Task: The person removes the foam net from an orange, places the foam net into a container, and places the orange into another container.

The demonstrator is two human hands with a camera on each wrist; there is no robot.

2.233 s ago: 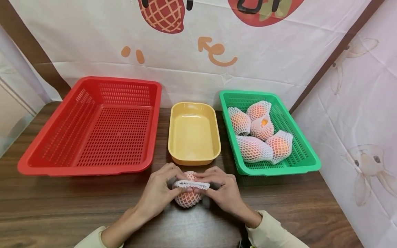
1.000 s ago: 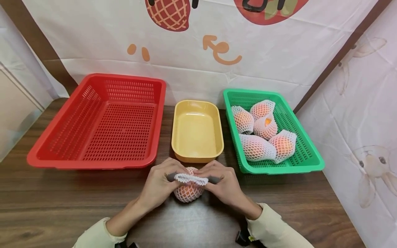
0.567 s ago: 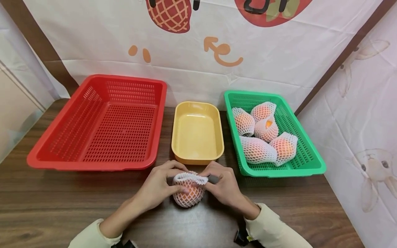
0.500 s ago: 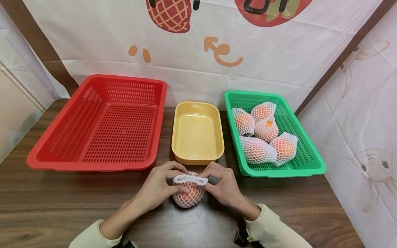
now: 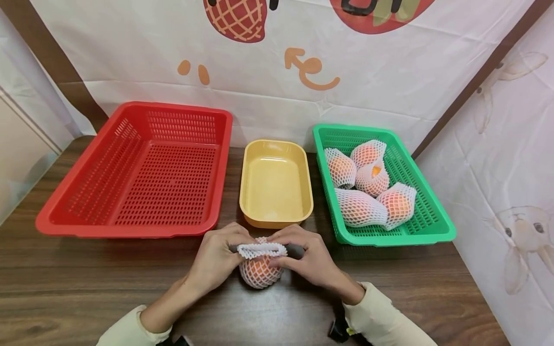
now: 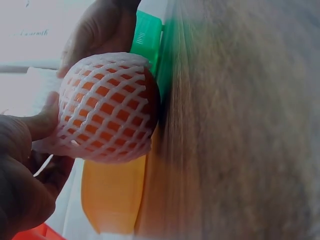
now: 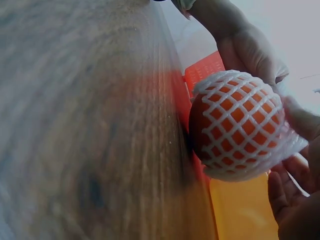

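I'm holding the netted orange at lower centre of the head view, sitting on the worktop just in front of the yellow tub. Fruit is resting on the wood so the surface takes the weight and both hands are free to work the foam net.

Left hand: fingers curled, pinching the net's rim on the left side. Right hand: same on the right side. I'm pulling the open rim apart between them, so it reads as a flat white band across the top of the fruit. A dark bit shows at each end of that band, under the fingers; can't tell what it is.

Left wrist view: net is wrapping most of the orange, the fruit's bottom touching the wood, thumb against the net's side. Right wrist view agrees: orange is on the worktop, rim end is flaring toward my palm.

Red basket is sitting at left of the frame, nothing visible in it. Green basket at right is holding a pile of netted fruit, touching one another. Yellow tub between the two, nothing visible in it. Containers are in a row behind the fruit I'm working, all near it.
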